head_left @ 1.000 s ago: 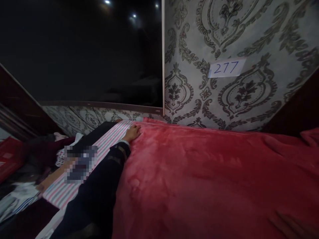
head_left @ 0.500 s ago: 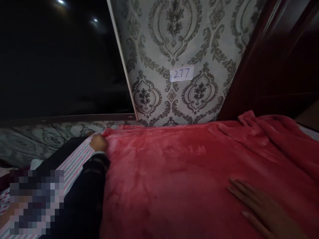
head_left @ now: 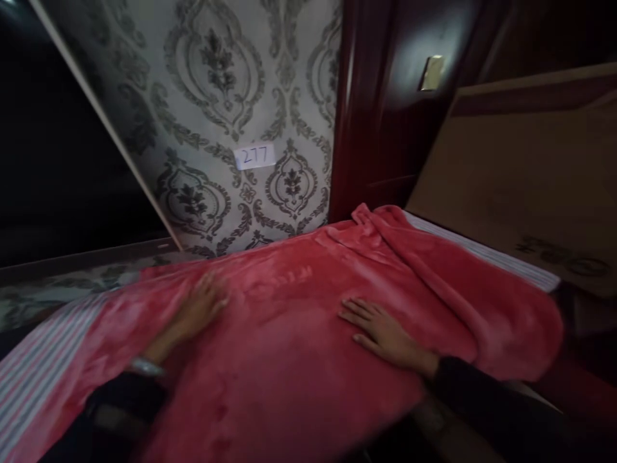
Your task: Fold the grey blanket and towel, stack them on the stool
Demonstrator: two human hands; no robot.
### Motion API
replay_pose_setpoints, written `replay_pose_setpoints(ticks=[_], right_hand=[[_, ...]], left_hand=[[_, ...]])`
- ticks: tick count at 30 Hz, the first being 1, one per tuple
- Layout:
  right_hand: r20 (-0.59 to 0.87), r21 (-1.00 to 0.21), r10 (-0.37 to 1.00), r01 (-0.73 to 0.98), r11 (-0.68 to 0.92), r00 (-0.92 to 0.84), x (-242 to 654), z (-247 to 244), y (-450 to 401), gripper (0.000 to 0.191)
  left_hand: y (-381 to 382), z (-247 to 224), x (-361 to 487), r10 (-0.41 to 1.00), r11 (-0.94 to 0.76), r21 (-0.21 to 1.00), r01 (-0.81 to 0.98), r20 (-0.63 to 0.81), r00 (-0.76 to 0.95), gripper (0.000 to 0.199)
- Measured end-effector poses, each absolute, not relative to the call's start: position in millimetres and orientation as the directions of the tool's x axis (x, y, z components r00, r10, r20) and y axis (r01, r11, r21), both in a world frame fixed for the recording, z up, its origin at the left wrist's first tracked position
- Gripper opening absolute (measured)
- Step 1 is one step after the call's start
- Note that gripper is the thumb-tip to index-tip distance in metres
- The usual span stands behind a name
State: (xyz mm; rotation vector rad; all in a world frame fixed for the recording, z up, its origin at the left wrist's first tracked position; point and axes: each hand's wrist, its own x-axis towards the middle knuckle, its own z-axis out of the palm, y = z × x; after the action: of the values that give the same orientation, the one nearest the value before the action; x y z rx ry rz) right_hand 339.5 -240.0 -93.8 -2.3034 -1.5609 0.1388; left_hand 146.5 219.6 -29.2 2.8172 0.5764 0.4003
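Observation:
A red plush blanket [head_left: 289,347] is spread over a surface with a striped cover [head_left: 53,360], its right part gathered in folds. My left hand [head_left: 200,305] rests on the blanket's left part, slightly blurred, fingers apart and holding nothing; a bracelet shows at that wrist. Flat on the middle of the blanket lies my right hand [head_left: 378,331], fingers spread and palm down.
Behind the blanket is patterned wallpaper [head_left: 216,83] with a "277" label [head_left: 255,155]. A dark screen [head_left: 62,141] stands at the left. A dark red door or panel [head_left: 376,109] and a large cardboard box [head_left: 525,173] are at the right.
The view has turned right, bringing the box into sight. My left hand has left the blanket's far left corner and opened on top of it. More blanket now covers the striped cloth at left.

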Motion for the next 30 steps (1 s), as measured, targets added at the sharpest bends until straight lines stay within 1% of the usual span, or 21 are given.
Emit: replay_pose_setpoints(ticks=[2,4,6,8,10,13,15,17,19,21,23,24,27,29,30], right_hand=[[0.119,-0.357,0.915,0.877,-0.323,0.386,339,-88,-239,0.058],[0.134,-0.365,0.916,0.878,-0.31,0.379,338,-85,-239,0.058],[0.154,-0.372,0.916,0.88,-0.294,0.371,337,-85,-239,0.057],[0.181,-0.384,0.912,0.88,-0.279,0.368,337,-86,-238,0.056],[0.216,-0.408,0.903,0.875,-0.261,0.371,338,-87,-237,0.053],[0.275,-0.474,0.897,0.86,-0.187,0.347,348,-85,-240,0.05],[0.337,-0.524,0.875,0.842,-0.132,0.347,365,-80,-248,0.047],[0.404,-0.563,0.81,0.813,-0.146,0.426,393,-71,-262,0.043],[0.422,-0.611,0.68,0.742,-0.275,0.6,431,-60,-283,0.04],[0.388,-0.657,0.508,0.618,-0.432,0.769,473,-51,-306,0.042],[0.364,-0.675,0.373,0.518,-0.526,0.854,514,-45,-326,0.048],[0.363,-0.676,0.329,0.489,-0.551,0.872,532,-43,-334,0.051],[0.377,-0.67,0.262,0.456,-0.585,0.889,576,-45,-345,0.06],[0.395,-0.651,0.263,0.47,-0.596,0.88,598,-47,-342,0.064],[0.405,-0.636,0.282,0.489,-0.597,0.87,608,-47,-338,0.066]], left_hand=[[179,-38,160,0.287,-0.935,0.235,0.264,0.067,0.956,0.061],[147,-42,173,0.245,-0.943,0.222,0.247,-0.036,0.969,0.067],[121,-44,189,0.232,-0.945,0.216,0.245,-0.085,0.969,0.069],[97,-44,208,0.223,-0.947,0.218,0.234,-0.074,0.972,0.068],[74,-44,228,0.216,-0.949,0.228,0.218,-0.032,0.976,0.067],[39,-41,259,0.237,-0.944,0.24,0.229,0.006,0.972,0.068],[21,-37,280,0.266,-0.934,0.247,0.258,-0.001,0.964,0.069],[6,-33,301,0.309,-0.918,0.258,0.303,-0.017,0.951,0.068],[-6,-30,322,0.357,-0.897,0.278,0.345,-0.008,0.934,0.067],[-16,-30,343,0.405,-0.871,0.316,0.377,0.023,0.914,0.065],[-26,-33,366,0.441,-0.842,0.375,0.388,0.062,0.896,0.065],[-31,-36,377,0.459,-0.824,0.416,0.386,0.088,0.884,0.064],[-40,-50,406,0.491,-0.755,0.586,0.293,0.21,0.846,0.061],[-40,-63,419,0.506,-0.668,0.724,0.172,0.273,0.818,0.058],[-37,-69,423,0.52,-0.601,0.791,0.111,0.282,0.806,0.057]])
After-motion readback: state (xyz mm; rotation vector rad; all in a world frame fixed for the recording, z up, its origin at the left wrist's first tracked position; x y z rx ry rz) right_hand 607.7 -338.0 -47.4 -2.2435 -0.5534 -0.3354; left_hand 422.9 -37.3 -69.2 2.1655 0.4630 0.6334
